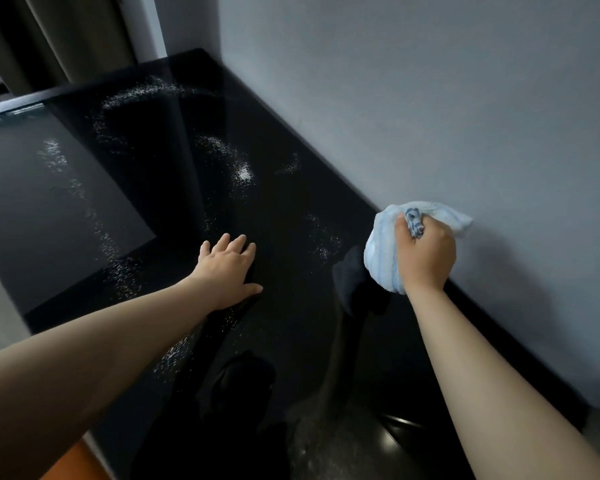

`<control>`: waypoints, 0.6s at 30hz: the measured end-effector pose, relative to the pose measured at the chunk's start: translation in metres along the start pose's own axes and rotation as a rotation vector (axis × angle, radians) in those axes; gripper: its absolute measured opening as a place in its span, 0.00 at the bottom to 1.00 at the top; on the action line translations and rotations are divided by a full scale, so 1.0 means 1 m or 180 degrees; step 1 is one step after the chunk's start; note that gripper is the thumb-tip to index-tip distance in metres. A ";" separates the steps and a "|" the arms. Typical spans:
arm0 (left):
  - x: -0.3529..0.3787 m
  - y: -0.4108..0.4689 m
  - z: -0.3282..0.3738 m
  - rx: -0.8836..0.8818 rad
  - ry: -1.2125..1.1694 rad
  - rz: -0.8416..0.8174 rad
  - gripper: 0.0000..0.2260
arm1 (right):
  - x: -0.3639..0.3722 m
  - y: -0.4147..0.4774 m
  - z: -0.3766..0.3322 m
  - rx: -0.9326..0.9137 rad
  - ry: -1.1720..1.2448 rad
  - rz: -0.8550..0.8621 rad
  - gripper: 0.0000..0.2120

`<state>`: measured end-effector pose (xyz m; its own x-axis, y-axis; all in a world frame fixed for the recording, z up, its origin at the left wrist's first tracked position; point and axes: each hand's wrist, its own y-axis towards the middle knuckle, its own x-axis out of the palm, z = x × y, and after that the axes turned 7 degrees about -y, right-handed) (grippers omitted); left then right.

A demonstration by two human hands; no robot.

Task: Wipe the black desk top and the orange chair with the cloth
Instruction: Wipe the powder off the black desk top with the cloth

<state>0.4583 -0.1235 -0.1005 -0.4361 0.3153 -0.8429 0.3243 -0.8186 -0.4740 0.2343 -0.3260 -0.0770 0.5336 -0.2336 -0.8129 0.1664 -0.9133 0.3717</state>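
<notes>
The glossy black desk top [174,174] fills most of the view, with curved trails of white specks across its far and left parts. My left hand [227,270] lies flat on the desk near the middle, fingers straight and spread. My right hand [425,252] grips a bunched pale blue and white cloth [381,249], held just above the desk close to the wall on the right. A sliver of the orange chair [77,460] shows at the bottom left, below the desk's front edge.
A grey wall [430,98] runs along the desk's right side. Curtains [59,39] hang beyond the far left corner. The desk's left edge drops off to a pale floor [0,306].
</notes>
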 end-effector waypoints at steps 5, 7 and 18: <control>-0.001 0.031 0.004 0.0061 -0.0091 0.0085 0.41 | 0.036 0.036 0.002 0.0050 -0.0058 0.0018 0.17; 0.000 0.039 0.003 0.0082 -0.0023 0.0055 0.44 | 0.049 0.045 0.001 -0.0020 -0.0043 0.0069 0.17; 0.017 0.049 -0.013 0.0123 -0.0058 0.0075 0.49 | 0.102 0.054 0.007 0.0369 0.0598 -0.0864 0.12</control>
<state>0.4781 -0.1517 -0.1410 -0.4441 0.2871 -0.8487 0.3022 -0.8438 -0.4435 0.2921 -0.4015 -0.1432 0.6279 0.0787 -0.7743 0.2336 -0.9681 0.0910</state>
